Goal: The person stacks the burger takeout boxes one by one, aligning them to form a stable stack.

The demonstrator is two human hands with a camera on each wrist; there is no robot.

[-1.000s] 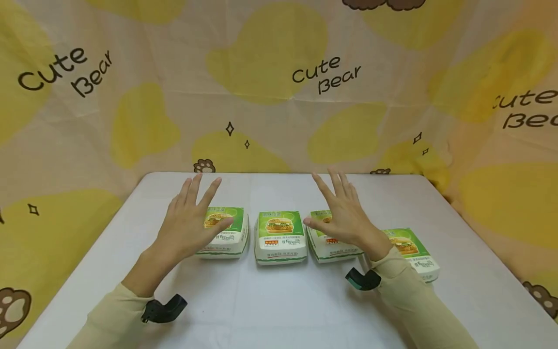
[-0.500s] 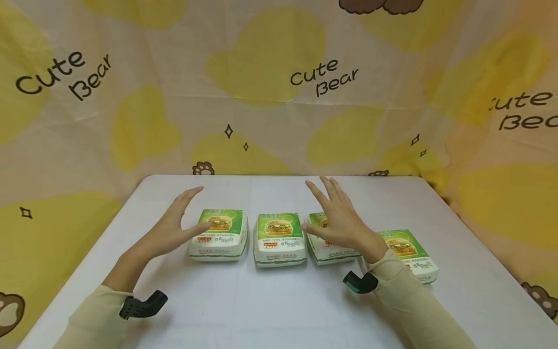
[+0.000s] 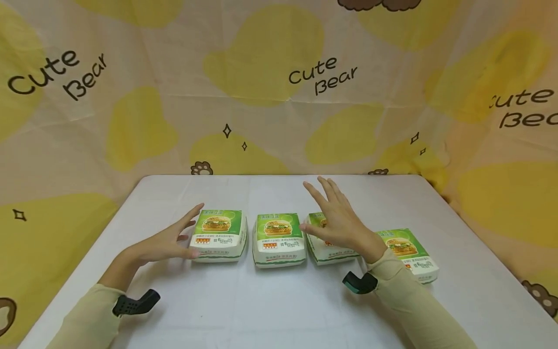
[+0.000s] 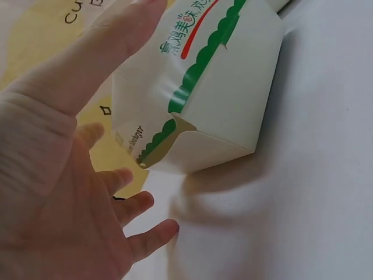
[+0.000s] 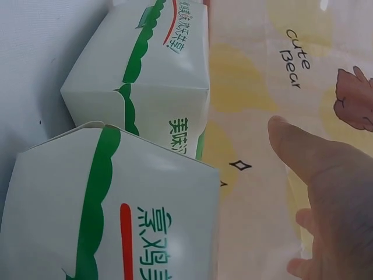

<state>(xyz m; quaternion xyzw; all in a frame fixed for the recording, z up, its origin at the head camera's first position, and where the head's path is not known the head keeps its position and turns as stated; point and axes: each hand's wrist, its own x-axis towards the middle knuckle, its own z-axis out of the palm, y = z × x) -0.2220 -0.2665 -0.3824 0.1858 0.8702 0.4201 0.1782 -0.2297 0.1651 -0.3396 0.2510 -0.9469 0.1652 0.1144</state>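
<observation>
Yellow-patterned cloth (image 3: 266, 53) hangs behind a white table (image 3: 279, 310).

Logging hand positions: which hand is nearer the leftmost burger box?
Left. The left hand is at the left side of the leftmost burger box; the right hand is farther right, past the second box, partly hiding the third box in the head view.

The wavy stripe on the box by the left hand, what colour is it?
The wavy stripe is green; it shows best in the left wrist view.
</observation>
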